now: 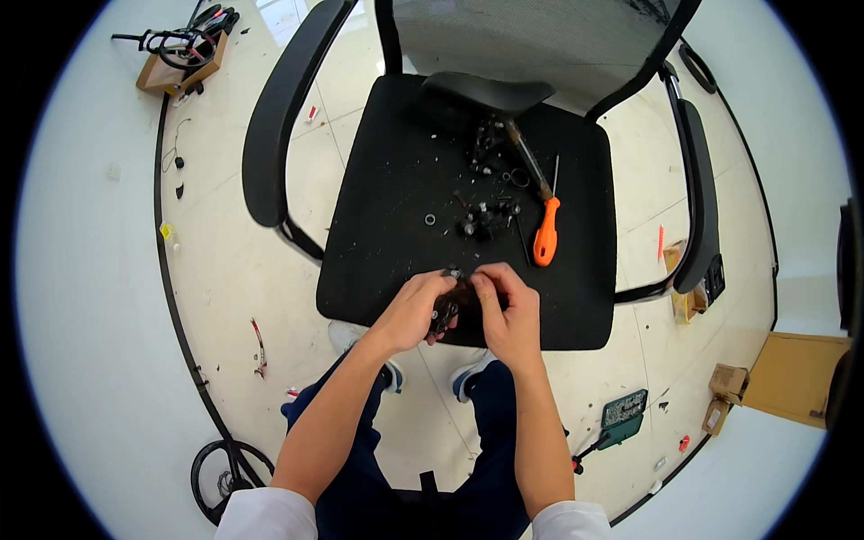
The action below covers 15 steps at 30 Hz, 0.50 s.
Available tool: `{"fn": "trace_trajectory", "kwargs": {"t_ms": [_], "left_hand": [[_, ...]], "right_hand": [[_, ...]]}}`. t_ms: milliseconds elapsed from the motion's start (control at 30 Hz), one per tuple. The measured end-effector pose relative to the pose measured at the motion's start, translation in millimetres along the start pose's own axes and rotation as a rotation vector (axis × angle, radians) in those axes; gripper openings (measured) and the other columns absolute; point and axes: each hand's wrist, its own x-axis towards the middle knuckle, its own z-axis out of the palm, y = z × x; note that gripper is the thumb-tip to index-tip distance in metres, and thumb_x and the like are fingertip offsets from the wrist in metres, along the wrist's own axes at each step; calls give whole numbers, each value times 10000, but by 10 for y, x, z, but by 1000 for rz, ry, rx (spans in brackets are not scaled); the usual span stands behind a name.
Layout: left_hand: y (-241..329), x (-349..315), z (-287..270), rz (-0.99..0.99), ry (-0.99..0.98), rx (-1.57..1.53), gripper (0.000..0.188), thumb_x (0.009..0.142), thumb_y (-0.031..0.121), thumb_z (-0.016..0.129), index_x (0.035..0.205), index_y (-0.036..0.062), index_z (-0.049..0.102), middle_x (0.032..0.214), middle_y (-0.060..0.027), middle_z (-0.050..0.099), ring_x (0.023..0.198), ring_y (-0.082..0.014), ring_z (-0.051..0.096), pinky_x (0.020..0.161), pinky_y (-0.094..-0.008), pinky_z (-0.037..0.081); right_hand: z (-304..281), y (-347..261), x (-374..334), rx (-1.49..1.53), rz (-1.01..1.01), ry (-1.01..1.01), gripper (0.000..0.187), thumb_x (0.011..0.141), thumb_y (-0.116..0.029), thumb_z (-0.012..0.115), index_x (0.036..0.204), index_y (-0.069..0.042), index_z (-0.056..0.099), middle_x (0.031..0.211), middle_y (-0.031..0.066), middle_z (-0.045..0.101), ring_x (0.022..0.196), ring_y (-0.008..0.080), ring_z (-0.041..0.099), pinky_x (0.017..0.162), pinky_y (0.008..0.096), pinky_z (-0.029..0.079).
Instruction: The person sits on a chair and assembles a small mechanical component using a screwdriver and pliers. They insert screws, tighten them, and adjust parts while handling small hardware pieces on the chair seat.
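Over the front edge of the chair's black seat (pixel 378 270), my left hand (pixel 407 311) is closed round a small dark metal part (pixel 442 317), whose exact kind I cannot make out. My right hand (pixel 511 317) is beside it, thumb and forefinger pinched together at the part's upper end; what they pinch is hidden. Farther back on the seat lies a cluster of black mechanical parts (pixel 486 219). To its right is a screwdriver (pixel 546 232) with an orange handle. A bicycle saddle (pixel 490 93) rests behind, its post slanting toward the screwdriver. A small metal ring (pixel 429 220) lies left of the cluster.
Armrests (pixel 286 117) flank the seat, and a mesh backrest (pixel 531 36) rises behind. On the tiled floor stand a cardboard box (pixel 211 65) of parts at far left, a green tool case (pixel 623 418) at right, and cardboard boxes (pixel 727 383) by the wall. A wheel (pixel 209 477) leans at lower left.
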Motion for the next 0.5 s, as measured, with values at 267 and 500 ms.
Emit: {"fn": "trace_trajectory", "kwargs": {"t_ms": [267, 500], "left_hand": [[34, 25, -2, -113, -5, -34, 464, 941, 380, 311, 711, 63, 561, 574, -31, 553, 425, -93, 463, 380, -219, 339], [143, 124, -211, -147, -76, 136, 343, 837, 238, 434, 623, -1, 555, 487, -22, 463, 376, -102, 384, 362, -265, 272]], "right_hand": [[82, -60, 129, -154, -191, 44, 94, 890, -58, 587, 948, 10, 617, 773, 148, 647, 636, 264, 627, 607, 290, 478], [147, 47, 239, -295, -161, -16, 104, 850, -44, 628, 934, 14, 651, 819, 180, 657, 714, 314, 658, 630, 328, 508]]}}
